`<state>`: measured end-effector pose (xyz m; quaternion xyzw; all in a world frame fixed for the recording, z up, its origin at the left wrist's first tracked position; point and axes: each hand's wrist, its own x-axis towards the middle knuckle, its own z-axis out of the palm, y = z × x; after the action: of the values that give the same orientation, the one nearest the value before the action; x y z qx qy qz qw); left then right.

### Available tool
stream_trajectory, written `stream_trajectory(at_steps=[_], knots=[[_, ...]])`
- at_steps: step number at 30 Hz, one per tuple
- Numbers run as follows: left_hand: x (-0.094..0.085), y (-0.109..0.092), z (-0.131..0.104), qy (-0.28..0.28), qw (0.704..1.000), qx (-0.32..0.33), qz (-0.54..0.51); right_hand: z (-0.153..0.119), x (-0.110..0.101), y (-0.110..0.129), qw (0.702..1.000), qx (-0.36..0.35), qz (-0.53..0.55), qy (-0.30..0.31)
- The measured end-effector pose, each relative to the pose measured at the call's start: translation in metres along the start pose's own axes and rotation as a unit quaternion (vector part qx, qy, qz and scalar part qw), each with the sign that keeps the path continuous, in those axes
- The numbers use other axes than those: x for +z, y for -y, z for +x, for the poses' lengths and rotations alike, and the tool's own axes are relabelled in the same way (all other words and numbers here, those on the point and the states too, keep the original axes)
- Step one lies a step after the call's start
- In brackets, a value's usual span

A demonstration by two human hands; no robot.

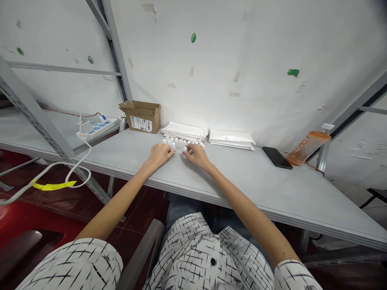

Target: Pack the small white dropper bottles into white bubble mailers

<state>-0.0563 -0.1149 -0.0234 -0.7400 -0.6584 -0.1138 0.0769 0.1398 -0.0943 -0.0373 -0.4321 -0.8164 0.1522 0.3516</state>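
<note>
Several small white bottles stand close together on the grey table. At their left side is my left hand, its fingers bent and pressed together near a small white piece; what they hold, if anything, is too small to tell. My right hand is at the right front of the group, with thumb and fingers closed on one small white bottle. Behind the bottles lies a stack of white packets.
An open cardboard box sits at the back left. More white packets, a black phone and an orange bottle are to the right. A power strip and white cable are at left.
</note>
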Motion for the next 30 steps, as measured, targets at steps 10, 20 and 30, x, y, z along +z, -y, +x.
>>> stream_trajectory(at_steps=[10, 20, 30], knots=[[0.005, 0.010, 0.005, 0.001, 1.000, 0.001, 0.000, 0.011, 0.017, 0.009, 0.999, 0.028, -0.036, -0.025], [0.012, 0.023, 0.005, -0.007, 0.996, -0.006, -0.086, 0.022, 0.030, 0.015, 0.999, 0.043, -0.015, -0.030], [0.011, 0.025, 0.002, -0.026, 0.992, -0.003, -0.126, 0.024, 0.034, 0.015, 0.999, 0.038, -0.032, -0.016]])
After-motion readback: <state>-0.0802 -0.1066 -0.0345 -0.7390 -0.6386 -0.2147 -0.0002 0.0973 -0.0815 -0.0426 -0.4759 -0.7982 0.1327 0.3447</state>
